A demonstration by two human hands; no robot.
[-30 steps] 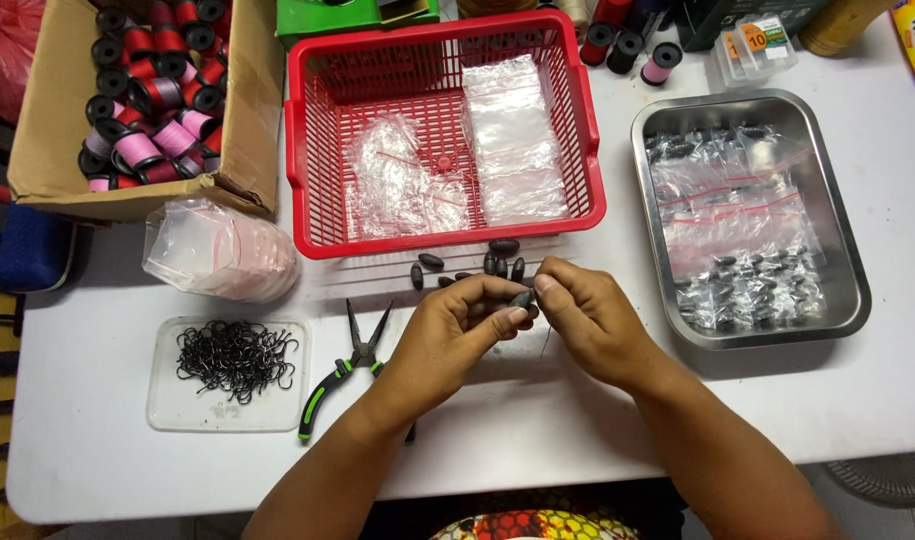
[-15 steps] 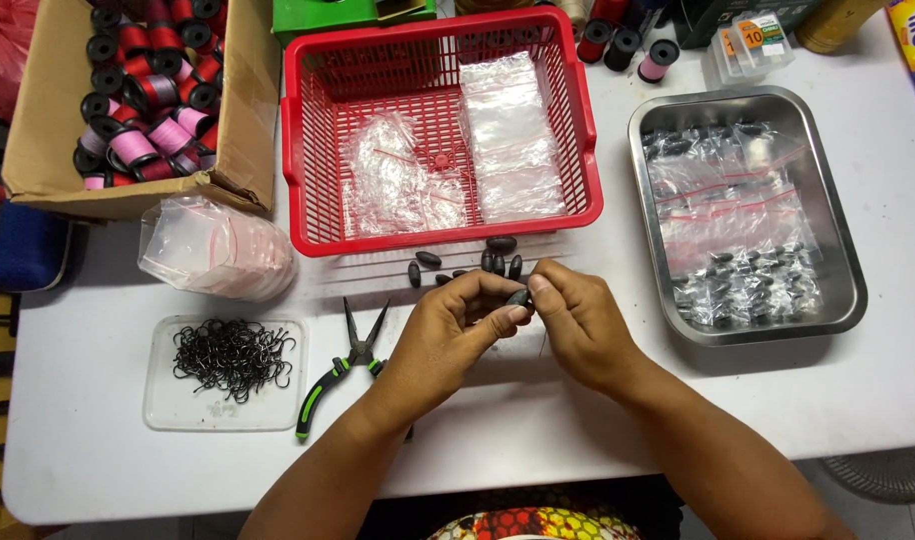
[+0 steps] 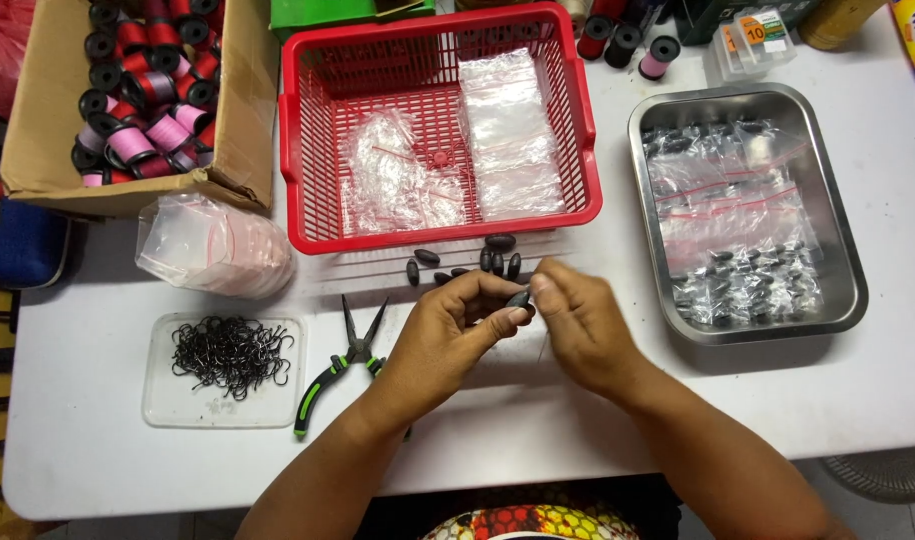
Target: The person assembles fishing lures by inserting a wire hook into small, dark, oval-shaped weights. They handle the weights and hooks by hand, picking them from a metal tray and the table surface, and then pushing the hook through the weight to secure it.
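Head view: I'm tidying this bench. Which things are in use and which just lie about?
In use: left hand, right hand, dark oval sinker pinched between them, loose sinkers.
Lying about: pliers, hook tray, red basket, steel tray, spool box.

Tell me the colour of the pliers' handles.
Black with bright green trim on the pliers, seen in the head view.

Red mesh basket with clear bags, red zip lines. Silver steel tray; clear bags, red strips, dark grey sinkers inside. Brown cardboard box of black spools wound pink and red. Black hooks on clear lid. Pliers: black and bright green grips. Dark grey oval weights on white table. Multicoloured patterned cloth at bottom edge.
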